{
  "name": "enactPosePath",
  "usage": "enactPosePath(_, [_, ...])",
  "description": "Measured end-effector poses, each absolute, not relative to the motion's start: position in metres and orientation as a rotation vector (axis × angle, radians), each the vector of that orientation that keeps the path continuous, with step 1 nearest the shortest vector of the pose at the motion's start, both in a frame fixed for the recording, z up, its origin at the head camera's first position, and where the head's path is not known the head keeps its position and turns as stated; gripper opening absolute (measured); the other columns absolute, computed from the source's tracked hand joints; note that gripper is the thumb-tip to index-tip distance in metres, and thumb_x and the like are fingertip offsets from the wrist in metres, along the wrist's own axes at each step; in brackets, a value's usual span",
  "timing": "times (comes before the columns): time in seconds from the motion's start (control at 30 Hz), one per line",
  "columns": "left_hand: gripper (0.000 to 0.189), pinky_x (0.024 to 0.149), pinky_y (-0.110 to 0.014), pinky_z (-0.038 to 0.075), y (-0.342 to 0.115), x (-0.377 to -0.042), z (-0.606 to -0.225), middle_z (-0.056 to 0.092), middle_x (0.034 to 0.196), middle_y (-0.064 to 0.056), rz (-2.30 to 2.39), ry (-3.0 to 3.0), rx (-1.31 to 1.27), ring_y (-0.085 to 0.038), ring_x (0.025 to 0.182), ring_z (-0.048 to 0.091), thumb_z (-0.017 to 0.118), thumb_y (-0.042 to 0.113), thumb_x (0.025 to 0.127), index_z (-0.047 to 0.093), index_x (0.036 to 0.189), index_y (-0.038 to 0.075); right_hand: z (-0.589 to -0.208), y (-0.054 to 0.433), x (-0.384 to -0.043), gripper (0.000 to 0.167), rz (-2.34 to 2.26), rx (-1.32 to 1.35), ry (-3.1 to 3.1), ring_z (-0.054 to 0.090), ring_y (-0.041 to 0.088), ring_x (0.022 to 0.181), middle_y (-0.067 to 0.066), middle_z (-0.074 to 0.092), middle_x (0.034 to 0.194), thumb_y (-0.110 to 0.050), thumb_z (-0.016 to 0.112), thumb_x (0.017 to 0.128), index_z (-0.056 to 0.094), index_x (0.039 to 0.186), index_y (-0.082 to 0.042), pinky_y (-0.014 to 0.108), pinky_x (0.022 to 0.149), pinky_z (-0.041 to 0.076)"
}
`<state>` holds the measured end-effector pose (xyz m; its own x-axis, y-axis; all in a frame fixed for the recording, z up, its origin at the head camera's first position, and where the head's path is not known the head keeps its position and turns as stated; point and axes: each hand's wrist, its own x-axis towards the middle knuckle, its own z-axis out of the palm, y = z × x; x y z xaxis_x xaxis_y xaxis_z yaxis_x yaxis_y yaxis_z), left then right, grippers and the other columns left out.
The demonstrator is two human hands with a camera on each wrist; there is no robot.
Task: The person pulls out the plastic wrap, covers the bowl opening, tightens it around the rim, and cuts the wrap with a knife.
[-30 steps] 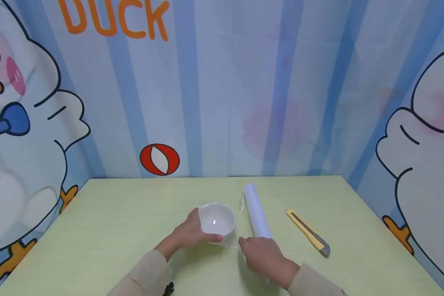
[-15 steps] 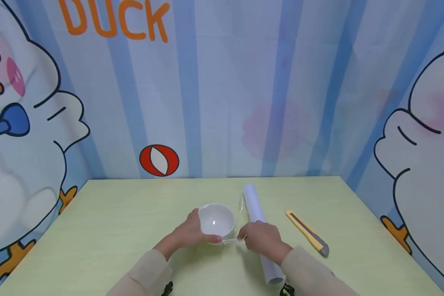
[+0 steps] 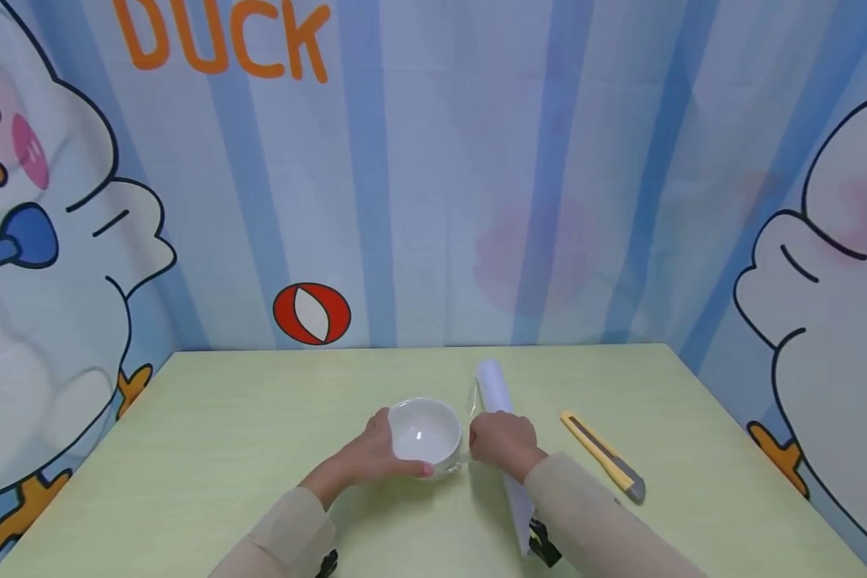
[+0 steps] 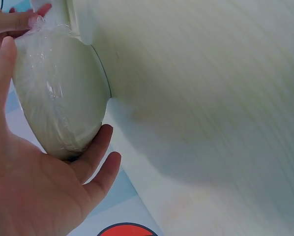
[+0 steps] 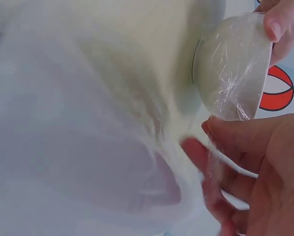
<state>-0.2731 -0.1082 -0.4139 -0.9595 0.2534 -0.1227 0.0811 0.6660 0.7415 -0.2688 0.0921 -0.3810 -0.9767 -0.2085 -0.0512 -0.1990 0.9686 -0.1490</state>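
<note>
A white bowl [image 3: 425, 433] stands on the table, with clear plastic wrap [image 5: 230, 83] clinging in creases to its outer side. My left hand [image 3: 368, 453] holds the bowl at its left, thumb along the near side and fingers around the far side, as the left wrist view [image 4: 44, 182] also shows. Just right of the bowl is my right hand [image 3: 504, 441], its thumb and fingers pinching a loose end of the wrap. That end trails from the bowl's side in the right wrist view. The right hand and sleeve cover part of a white roll of plastic wrap [image 3: 493, 385].
A yellow utility knife [image 3: 603, 457] lies to the right of the roll on the pale green table [image 3: 260, 401]. Behind the table hangs a blue striped curtain [image 3: 433, 177] with cartoon ducks. A loose film edge hangs at the roll's far left side.
My right hand has moved away from me along the bowl's right side, up over the roll, bringing the wrap's end with it. The left hand stays on the bowl.
</note>
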Motion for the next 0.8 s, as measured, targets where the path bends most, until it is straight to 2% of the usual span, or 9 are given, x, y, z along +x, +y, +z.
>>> enactPosePath(0.13, [0.107, 0.092, -0.047, 0.044, -0.11, -0.272, -0.414, 0.039, 0.125, -0.012, 1.175, 2.656, 0.281, -0.025, 0.11, 0.045, 0.081, 0.047, 0.061, 0.022, 0.137, 0.0, -0.383, 0.085, -0.275, 0.011, -0.088, -0.316, 3.139, 0.049, 0.022, 0.07, 0.002, 0.062, 0.07, -0.021, 0.069, 0.073, 0.066, 0.064, -0.016, 0.04, 0.068, 0.04])
enactPosePath(0.3, [0.108, 0.092, -0.048, 0.044, -0.111, -0.272, -0.414, 0.038, 0.128, -0.012, 1.161, 2.641, 0.255, -0.026, 0.112, 0.044, 0.08, 0.049, 0.062, 0.02, 0.138, 0.002, -0.381, 0.08, -0.279, 0.016, -0.18, -0.243, 3.052, 0.05, 0.016, 0.062, 0.0, 0.064, 0.069, -0.025, 0.076, 0.07, 0.066, 0.068, -0.013, 0.035, 0.057, 0.045])
enactPosePath(0.53, [0.112, 0.093, -0.049, 0.044, -0.111, -0.271, -0.412, 0.038, 0.129, -0.012, 1.126, 2.634, 0.228, -0.027, 0.113, 0.044, 0.08, 0.051, 0.061, 0.017, 0.14, 0.002, -0.372, 0.079, -0.281, 0.006, -0.266, -0.299, 2.96, 0.048, 0.014, 0.06, 0.001, 0.063, 0.07, -0.012, 0.073, 0.073, 0.067, 0.072, -0.01, 0.03, 0.056, 0.043])
enactPosePath(0.67, [0.111, 0.093, -0.049, 0.044, -0.111, -0.271, -0.41, 0.038, 0.129, -0.012, 1.119, 2.63, 0.231, -0.027, 0.112, 0.044, 0.079, 0.05, 0.062, 0.017, 0.14, 0.002, -0.373, 0.076, -0.288, 0.012, -0.351, -0.26, 2.866, 0.054, 0.011, 0.051, 0.005, 0.06, 0.065, -0.002, 0.066, 0.077, 0.059, 0.068, -0.007, 0.025, 0.051, 0.047])
enactPosePath(0.8, [0.109, 0.092, -0.048, 0.044, -0.111, -0.272, -0.41, 0.039, 0.128, -0.011, 1.122, 2.629, 0.243, -0.026, 0.111, 0.044, 0.08, 0.05, 0.062, 0.018, 0.139, 0.003, -0.393, 0.074, -0.31, 0.014, -0.512, -0.148, 2.753, 0.063, 0.016, 0.051, 0.01, 0.057, 0.074, 0.008, 0.059, 0.076, 0.051, 0.075, -0.004, 0.026, 0.05, 0.053])
